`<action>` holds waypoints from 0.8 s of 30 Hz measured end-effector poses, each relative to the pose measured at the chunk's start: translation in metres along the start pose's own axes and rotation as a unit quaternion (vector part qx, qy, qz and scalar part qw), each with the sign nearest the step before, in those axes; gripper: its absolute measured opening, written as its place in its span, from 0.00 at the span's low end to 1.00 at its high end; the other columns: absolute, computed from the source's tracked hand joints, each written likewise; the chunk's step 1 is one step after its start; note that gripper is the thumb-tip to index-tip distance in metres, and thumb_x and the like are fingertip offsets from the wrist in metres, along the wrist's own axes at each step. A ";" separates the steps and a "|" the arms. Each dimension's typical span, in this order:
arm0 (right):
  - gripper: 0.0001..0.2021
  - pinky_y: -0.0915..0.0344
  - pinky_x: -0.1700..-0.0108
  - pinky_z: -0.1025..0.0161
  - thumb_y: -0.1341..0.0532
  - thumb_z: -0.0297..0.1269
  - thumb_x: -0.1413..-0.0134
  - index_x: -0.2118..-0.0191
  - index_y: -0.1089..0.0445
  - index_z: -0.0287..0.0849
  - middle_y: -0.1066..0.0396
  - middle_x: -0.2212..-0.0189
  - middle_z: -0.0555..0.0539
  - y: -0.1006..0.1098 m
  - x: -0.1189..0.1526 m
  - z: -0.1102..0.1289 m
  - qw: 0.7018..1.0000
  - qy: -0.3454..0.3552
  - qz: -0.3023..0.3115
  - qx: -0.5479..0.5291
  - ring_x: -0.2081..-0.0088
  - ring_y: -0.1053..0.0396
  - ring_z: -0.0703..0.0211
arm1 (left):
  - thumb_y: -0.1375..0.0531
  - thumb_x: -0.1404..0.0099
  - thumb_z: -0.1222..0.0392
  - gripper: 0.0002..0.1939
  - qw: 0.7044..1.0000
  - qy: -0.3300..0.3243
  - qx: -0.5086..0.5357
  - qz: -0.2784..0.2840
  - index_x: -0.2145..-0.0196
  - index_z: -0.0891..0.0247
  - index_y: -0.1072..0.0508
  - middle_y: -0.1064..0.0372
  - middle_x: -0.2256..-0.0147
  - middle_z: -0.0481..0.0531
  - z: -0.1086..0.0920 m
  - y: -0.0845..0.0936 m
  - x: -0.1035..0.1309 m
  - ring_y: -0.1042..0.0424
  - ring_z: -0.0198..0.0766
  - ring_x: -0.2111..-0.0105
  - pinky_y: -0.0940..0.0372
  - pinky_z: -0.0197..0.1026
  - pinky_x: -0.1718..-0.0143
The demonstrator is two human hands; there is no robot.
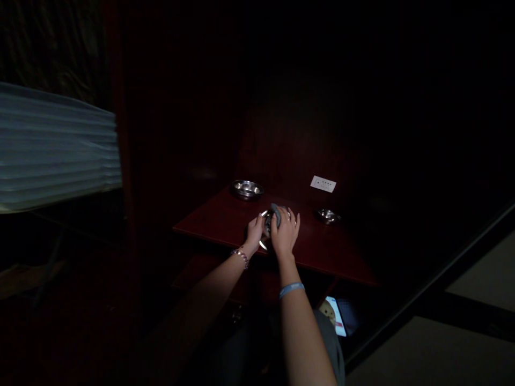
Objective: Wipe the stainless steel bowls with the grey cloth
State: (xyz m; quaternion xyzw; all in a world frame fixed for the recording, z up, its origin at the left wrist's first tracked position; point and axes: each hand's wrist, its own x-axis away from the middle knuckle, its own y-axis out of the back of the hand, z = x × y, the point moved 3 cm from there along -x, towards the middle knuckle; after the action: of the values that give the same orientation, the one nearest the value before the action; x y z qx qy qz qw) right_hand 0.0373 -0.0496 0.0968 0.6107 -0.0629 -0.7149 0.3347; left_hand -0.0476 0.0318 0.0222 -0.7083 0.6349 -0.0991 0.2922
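Note:
Over the front part of a dark red table [217,217], my left hand [254,234] grips the left rim of a shiny metal bowl [263,244]. My right hand [285,230] presses a grey cloth [276,213] into the same bowl, fingers bent over it. The bowl is tilted and partly hidden by both hands. Farther back on the left of the table sit metal dishes [247,189], seemingly stacked. A smaller metal bowl [328,216] rests at the back right.
A white socket plate [323,184] is on the wall behind the table. Below the table at the right, a lit screen [336,316] shows. Pale ribbed material [60,147] stands at the far left. Much of the surroundings is too dark to make out.

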 end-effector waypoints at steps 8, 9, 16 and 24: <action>0.19 0.54 0.40 0.49 0.53 0.40 0.36 0.53 0.30 0.37 0.28 0.54 0.38 0.007 -0.001 -0.029 0.992 -0.119 -0.044 -0.008 0.46 0.38 0.50 | 0.43 0.40 0.42 0.21 1.000 0.005 0.008 -0.015 0.70 0.66 0.28 0.30 0.75 0.50 0.004 0.001 -0.004 0.33 0.34 0.76 0.39 0.36 0.76; 0.18 0.51 0.41 0.49 0.52 0.40 0.37 0.55 0.29 0.36 0.28 0.55 0.37 0.008 0.000 -0.032 0.990 -0.135 -0.046 -0.005 0.48 0.36 0.50 | 0.43 0.40 0.41 0.21 1.000 0.009 0.010 -0.015 0.70 0.66 0.28 0.30 0.76 0.50 0.006 0.001 -0.005 0.34 0.34 0.77 0.39 0.36 0.76; 0.21 0.37 0.56 0.58 0.51 0.49 0.41 0.64 0.26 0.40 0.25 0.67 0.39 0.015 0.007 -0.074 0.917 -0.381 -0.093 -0.078 0.61 0.29 0.52 | 0.41 0.43 0.39 0.25 0.999 0.007 0.023 -0.037 0.68 0.68 0.27 0.28 0.74 0.52 0.007 0.005 -0.007 0.32 0.35 0.75 0.37 0.36 0.74; 0.17 0.32 0.68 0.64 0.51 0.45 0.45 0.67 0.29 0.40 0.28 0.76 0.47 -0.003 0.022 -0.109 0.687 -0.589 -0.192 -0.381 0.69 0.29 0.57 | 0.39 0.44 0.43 0.21 0.992 0.022 0.111 -0.050 0.66 0.67 0.27 0.27 0.71 0.52 -0.001 0.006 -0.004 0.30 0.36 0.71 0.35 0.37 0.68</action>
State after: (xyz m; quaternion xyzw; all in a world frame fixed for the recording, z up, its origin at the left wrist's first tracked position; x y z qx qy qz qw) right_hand 0.1348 -0.0248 0.0505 -0.1165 0.1489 -0.9386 0.2885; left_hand -0.0535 0.0357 0.0207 -0.7001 0.5898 -0.1988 0.3500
